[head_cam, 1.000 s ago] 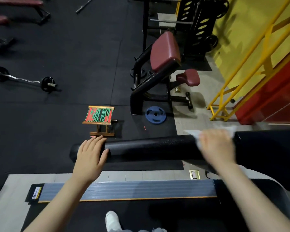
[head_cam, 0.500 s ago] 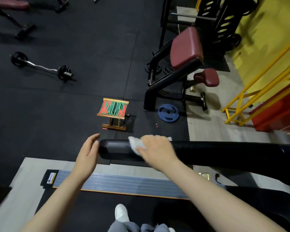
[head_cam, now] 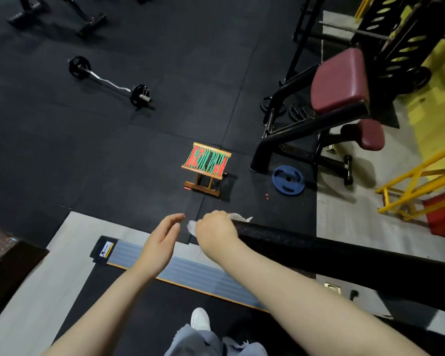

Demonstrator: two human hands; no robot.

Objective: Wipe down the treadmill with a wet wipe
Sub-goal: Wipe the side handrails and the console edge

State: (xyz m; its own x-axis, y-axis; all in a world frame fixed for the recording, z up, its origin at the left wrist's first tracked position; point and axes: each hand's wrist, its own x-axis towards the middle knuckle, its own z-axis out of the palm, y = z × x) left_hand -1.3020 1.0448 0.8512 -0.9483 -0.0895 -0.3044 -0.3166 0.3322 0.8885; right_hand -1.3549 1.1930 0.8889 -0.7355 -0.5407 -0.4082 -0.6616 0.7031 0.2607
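Fingers of the right hand (head_cam: 214, 228) grip the wet wipe (head_cam: 238, 217), now slid to the handrail (head_cam: 319, 249) tip. Left hand (head_cam: 159, 240) has come off the handrail, fingers relaxed, just beside its end.

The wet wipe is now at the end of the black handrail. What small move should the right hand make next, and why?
Probably rub the wet wipe around the tip of the handrail. The right hand grips the wipe exactly at that rounded end, and the left hand hovers open beside it, touching nothing, so the end cap seems to be the part within reach that needs wiping now.
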